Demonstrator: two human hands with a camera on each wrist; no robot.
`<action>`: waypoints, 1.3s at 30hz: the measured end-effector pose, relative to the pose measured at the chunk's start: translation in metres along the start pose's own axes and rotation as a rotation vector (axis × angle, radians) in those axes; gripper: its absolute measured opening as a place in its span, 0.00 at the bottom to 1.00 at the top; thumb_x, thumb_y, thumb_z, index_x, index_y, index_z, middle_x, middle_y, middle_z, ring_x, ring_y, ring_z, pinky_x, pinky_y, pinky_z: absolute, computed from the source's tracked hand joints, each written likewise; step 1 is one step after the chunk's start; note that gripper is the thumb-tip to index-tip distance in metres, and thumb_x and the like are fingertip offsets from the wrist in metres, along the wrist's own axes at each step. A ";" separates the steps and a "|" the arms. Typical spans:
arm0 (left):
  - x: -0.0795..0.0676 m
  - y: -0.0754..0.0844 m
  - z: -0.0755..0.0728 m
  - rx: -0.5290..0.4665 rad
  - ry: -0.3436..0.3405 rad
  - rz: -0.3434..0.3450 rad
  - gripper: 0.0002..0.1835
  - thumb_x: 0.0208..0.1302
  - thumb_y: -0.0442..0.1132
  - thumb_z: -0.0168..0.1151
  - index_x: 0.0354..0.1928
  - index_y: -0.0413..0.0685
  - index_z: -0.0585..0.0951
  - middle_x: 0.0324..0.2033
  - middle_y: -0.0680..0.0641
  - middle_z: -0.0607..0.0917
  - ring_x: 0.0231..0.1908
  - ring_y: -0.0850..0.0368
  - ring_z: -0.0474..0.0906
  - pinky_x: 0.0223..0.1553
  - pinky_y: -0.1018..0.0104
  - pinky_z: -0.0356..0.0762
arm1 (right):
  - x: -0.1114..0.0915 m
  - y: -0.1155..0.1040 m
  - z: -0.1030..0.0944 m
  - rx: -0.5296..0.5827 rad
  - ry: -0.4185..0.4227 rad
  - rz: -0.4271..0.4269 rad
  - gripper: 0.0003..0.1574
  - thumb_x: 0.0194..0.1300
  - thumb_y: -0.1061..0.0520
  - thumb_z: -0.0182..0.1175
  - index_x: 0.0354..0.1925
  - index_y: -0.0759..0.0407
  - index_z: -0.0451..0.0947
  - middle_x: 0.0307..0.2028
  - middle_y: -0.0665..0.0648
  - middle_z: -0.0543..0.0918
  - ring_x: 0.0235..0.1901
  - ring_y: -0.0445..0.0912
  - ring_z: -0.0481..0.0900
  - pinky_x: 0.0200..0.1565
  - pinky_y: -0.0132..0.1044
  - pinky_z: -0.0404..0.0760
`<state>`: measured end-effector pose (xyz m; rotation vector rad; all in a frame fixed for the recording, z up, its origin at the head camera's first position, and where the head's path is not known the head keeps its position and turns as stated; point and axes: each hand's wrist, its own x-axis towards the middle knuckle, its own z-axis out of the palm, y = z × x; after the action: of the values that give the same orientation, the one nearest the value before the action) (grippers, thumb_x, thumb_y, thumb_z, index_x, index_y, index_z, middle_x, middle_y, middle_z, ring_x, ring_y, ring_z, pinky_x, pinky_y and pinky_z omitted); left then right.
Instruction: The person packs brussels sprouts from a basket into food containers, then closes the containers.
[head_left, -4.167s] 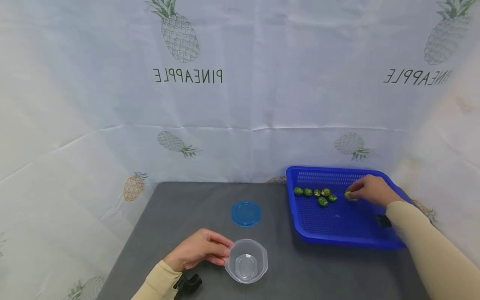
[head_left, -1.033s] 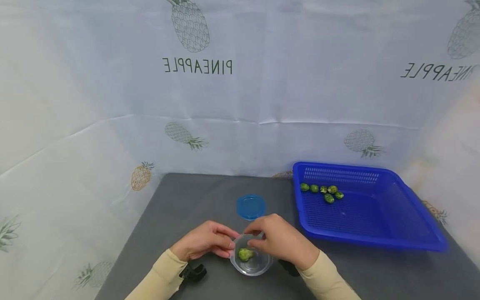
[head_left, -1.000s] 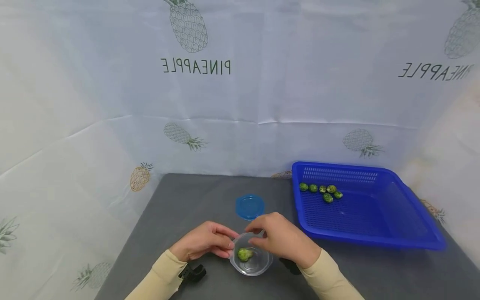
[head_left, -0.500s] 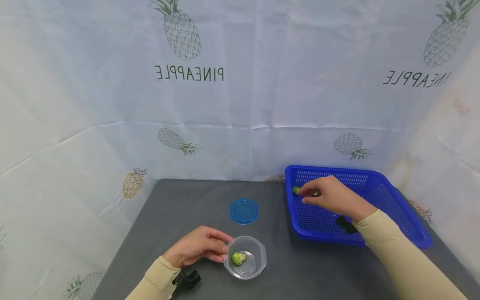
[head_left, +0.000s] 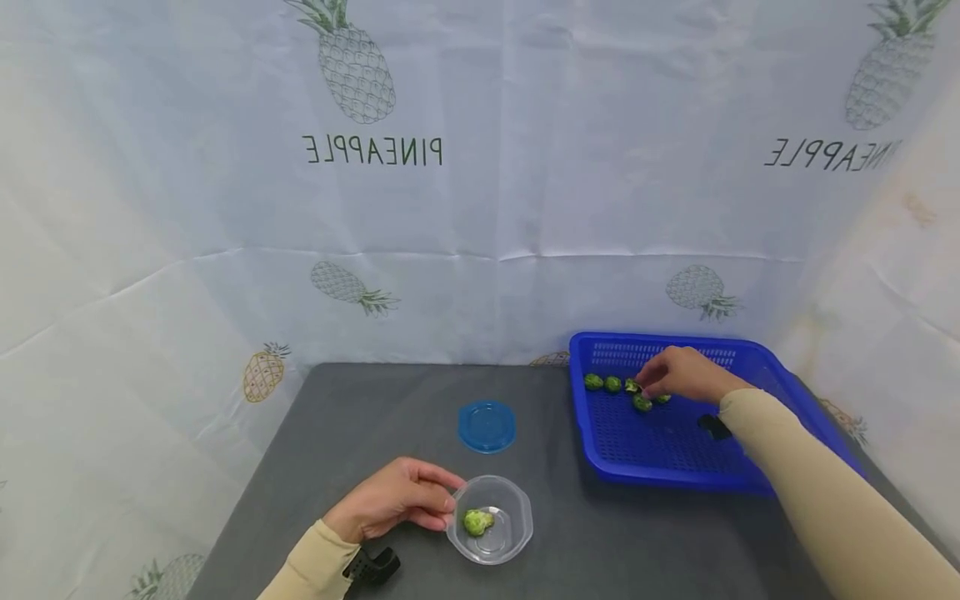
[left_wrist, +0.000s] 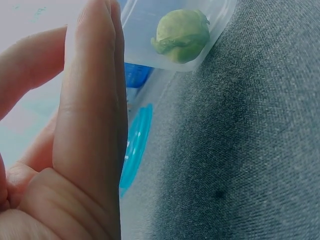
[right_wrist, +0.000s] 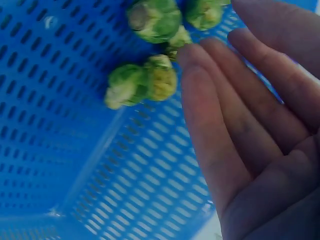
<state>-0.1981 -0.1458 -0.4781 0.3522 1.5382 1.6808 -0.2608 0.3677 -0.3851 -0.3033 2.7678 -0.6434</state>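
Note:
My left hand [head_left: 438, 501] holds the left rim of a clear plastic container [head_left: 510, 510] near the table's front edge, thumb and fingers against its side. One green sprout [head_left: 475, 522] lies inside it; the left wrist view shows the same sprout [left_wrist: 181, 35] and my fingers [left_wrist: 90, 75] beside the wall. My right hand [head_left: 651, 384] reaches into the blue basket [head_left: 675, 467], fingers extended over several sprouts [head_left: 612, 384]. In the right wrist view its fingertips [right_wrist: 192, 55] lie next to a sprout [right_wrist: 161, 77] and hold nothing.
A round blue lid [head_left: 487, 426] lies flat on the grey table [head_left: 360, 417] behind the container. The basket stands at the table's right back corner. A pineapple-print cloth [head_left: 480, 208] hangs behind and at both sides. Black wrist mounts [head_left: 371, 567] show under the sleeves.
My right hand left the container, where it had dropped a sprout, and went back into the basket; in the last half second it shifted right, uncovering the two leftmost sprouts. The left hand stayed put.

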 end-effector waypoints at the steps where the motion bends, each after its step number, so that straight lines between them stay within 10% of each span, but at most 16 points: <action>1: 0.000 0.000 0.000 -0.002 -0.001 0.001 0.27 0.70 0.33 0.70 0.68 0.29 0.80 0.43 0.45 0.93 0.39 0.60 0.92 0.45 0.65 0.94 | 0.001 0.004 0.002 -0.003 -0.002 0.002 0.21 0.70 0.54 0.74 0.56 0.64 0.89 0.51 0.61 0.92 0.47 0.53 0.90 0.52 0.58 0.91; 39: 0.002 -0.004 -0.002 -0.012 0.025 0.003 0.25 0.68 0.31 0.72 0.66 0.32 0.83 0.40 0.46 0.93 0.36 0.60 0.92 0.43 0.66 0.94 | 0.009 -0.006 0.014 -0.027 0.040 -0.008 0.21 0.65 0.55 0.77 0.52 0.65 0.90 0.49 0.63 0.92 0.45 0.54 0.91 0.49 0.55 0.92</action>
<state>-0.1993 -0.1456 -0.4827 0.3285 1.5455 1.7026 -0.2637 0.3542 -0.3968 -0.3104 2.8171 -0.6205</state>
